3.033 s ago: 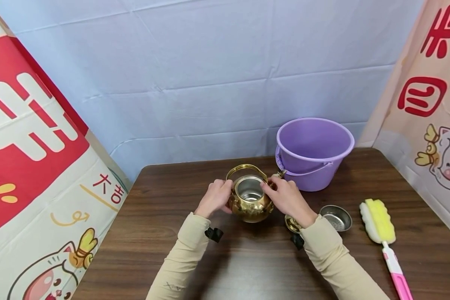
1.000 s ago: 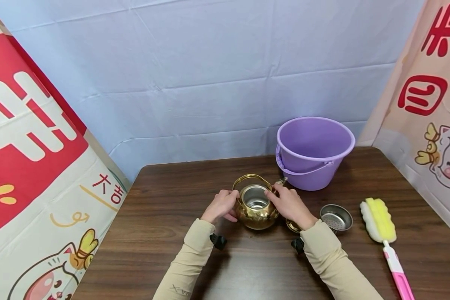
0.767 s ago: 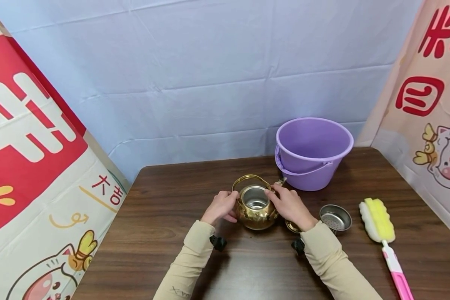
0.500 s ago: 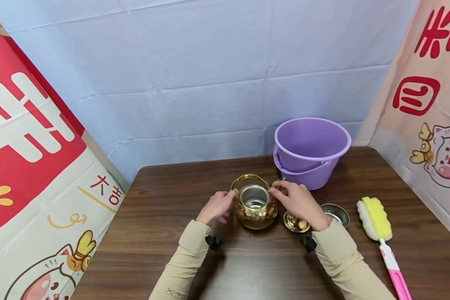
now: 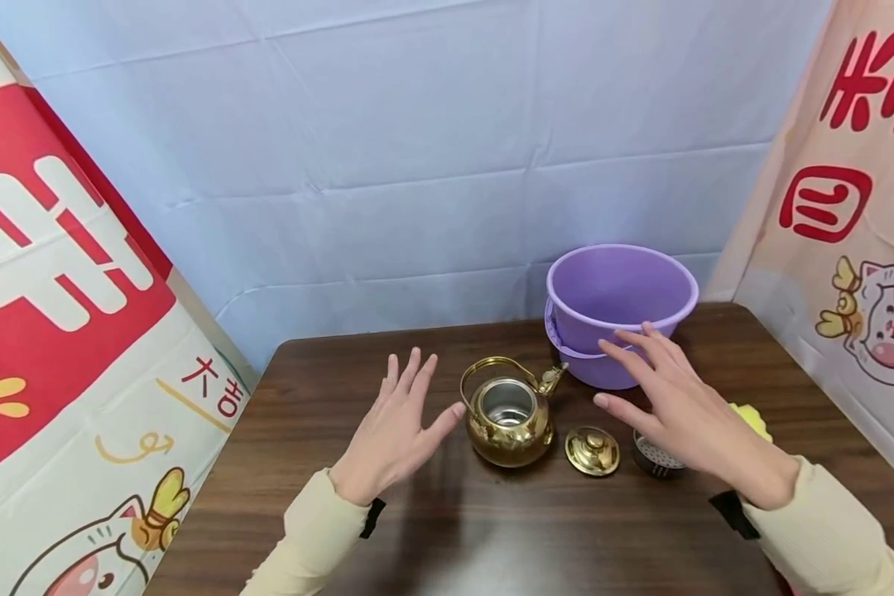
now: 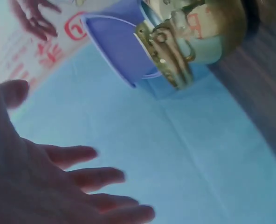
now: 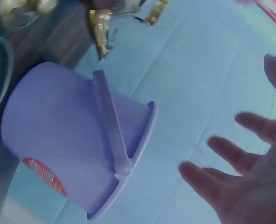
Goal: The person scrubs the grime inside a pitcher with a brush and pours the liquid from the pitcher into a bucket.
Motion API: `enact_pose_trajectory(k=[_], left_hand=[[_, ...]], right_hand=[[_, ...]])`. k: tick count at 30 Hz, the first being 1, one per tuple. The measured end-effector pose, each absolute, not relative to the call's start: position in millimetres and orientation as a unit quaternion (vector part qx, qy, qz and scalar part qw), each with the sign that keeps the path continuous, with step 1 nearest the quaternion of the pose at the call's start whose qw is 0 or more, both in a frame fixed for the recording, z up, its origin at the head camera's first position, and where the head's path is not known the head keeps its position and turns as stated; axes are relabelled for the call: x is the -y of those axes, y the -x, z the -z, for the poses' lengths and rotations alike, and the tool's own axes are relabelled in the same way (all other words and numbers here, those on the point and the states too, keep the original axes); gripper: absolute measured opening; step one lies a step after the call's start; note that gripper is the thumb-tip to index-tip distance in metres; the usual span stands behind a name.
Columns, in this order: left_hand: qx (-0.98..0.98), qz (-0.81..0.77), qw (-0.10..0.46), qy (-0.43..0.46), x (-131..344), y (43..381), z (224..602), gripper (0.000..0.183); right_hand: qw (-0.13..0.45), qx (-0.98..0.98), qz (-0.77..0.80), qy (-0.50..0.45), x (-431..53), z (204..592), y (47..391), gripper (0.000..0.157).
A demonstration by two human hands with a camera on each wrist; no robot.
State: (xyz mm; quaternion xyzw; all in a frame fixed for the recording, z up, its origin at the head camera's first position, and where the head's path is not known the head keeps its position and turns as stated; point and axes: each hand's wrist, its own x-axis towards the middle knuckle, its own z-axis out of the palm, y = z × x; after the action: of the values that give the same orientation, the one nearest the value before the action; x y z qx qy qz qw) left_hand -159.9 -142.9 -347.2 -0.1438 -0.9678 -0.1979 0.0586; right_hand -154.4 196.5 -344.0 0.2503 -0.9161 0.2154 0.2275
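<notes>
A shiny brass teapot [image 5: 510,447] stands upright and lidless on the table, its steel-lined mouth facing up. Its hoop handle is raised and its spout points to the back right. My left hand [image 5: 391,430] is spread in the air left of the teapot, holding nothing. Over on the right, my right hand [image 5: 685,406] hovers with fingers apart, also holding nothing. Below its thumb lie the brass lid [image 5: 593,451] and a perforated steel strainer [image 5: 657,458], which the hand partly covers. The left wrist view shows the left palm [image 6: 35,182] away from the teapot.
A purple bucket [image 5: 596,339] stands at the back right, its handle hanging down in front. The yellow head of a sponge brush [image 5: 752,420] shows behind the right forearm; most of it is hidden. The dark wooden table [image 5: 328,389] ends at a pale blue cloth backdrop [image 5: 417,165].
Both hands have let go of the teapot, risen and spread apart, the left going left and the right going right. Earlier, the teapot was shifted slightly right and toward the front.
</notes>
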Motion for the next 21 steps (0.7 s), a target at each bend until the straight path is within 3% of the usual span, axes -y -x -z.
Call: enact_pose_trajectory(k=[5, 9, 13, 21], left_hand=[[0.961, 0.105, 0.142, 0.214, 148, 139, 340, 0.081], [0.954, 0.069, 0.167, 0.241, 148, 127, 340, 0.081], [0.956, 0.067, 0.174, 0.225, 143, 121, 341, 0.082], [0.967, 0.078, 0.13, 0.206, 132, 115, 343, 0.079]], right_hand=[[0.259, 0.915, -0.16, -0.263, -200, 345, 142, 0.07], [0.247, 0.92, -0.148, -0.265, -195, 347, 134, 0.083], [0.216, 0.934, -0.136, -0.249, -186, 350, 127, 0.093], [0.195, 0.94, -0.104, -0.258, -179, 361, 123, 0.089]])
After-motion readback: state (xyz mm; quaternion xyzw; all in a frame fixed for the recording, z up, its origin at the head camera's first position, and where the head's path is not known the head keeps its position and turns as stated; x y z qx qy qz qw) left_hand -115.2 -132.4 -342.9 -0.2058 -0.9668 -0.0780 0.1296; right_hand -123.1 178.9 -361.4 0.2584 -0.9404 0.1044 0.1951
